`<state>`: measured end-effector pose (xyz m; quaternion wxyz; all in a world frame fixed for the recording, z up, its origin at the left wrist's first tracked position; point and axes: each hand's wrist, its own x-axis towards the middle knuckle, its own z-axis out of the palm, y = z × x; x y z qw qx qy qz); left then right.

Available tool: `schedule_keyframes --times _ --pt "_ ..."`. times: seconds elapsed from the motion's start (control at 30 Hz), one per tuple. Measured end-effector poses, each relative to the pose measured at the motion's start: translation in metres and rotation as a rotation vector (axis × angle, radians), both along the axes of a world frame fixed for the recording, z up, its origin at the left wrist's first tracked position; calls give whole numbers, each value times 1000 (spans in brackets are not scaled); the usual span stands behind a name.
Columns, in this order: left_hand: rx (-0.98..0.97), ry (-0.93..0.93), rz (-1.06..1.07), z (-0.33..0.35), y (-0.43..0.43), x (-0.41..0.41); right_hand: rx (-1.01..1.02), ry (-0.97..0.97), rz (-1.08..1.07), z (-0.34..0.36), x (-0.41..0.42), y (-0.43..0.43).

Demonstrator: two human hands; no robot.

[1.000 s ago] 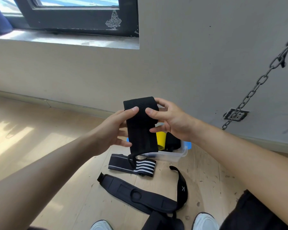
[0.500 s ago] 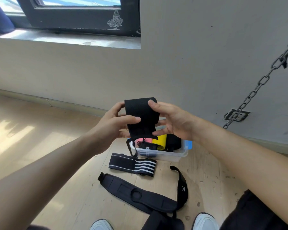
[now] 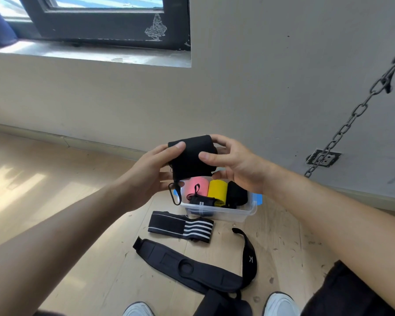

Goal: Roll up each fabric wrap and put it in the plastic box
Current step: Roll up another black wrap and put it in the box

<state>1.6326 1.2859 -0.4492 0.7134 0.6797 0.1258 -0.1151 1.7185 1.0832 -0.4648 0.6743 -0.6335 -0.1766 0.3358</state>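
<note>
Obs: held wrap (image 3: 192, 158) plain black. Clear box (image 3: 249, 212), blue latch (image 3: 259, 199); inside, pink roll (image 3: 197, 187), yellow roll (image 3: 217, 192), black roll (image 3: 237, 195). Striped wrap (image 3: 180, 228): black, white stripes at one end.

Light wood floor (image 3: 78, 224) carries clear plastic box (image 3: 246, 213), striped black wrap (image 3: 180, 228), long black brace (image 3: 192, 267)

wrap (image 3: 192, 159) between hands above plastic box (image 3: 249, 212), rolls (image 3: 217, 190) inside, striped wrap (image 3: 180, 229) before box
</note>
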Motion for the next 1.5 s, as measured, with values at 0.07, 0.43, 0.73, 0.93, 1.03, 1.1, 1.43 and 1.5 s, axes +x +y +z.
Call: schedule_keyframes --times 0.07,0.43,0.73,0.93,1.03,1.1,1.43,1.5 --pt "-9 19 6 0 1 0 1 -14 4 -1 1 -1" --pt "-11 99 -47 -7 6 3 -81 -176 113 2 8 -13" --pt "74 92 4 -36 -2 9 -460 -305 -38 -52 33 -41" --pt "202 84 -49 -56 -15 19 -930 -344 6 -114 66 -87" --pt "260 82 -77 -68 -19 31 -1003 -328 -83 -146 74 -98" --pt "295 82 -103 -78 -20 39 -1017 -339 -73 -170 67 -98" --pt "375 112 -175 -147 -32 90 -897 -451 -179 -234 49 -111" --pt "370 112 -195 -163 -43 108 -856 -422 -231 -240 46 -114"
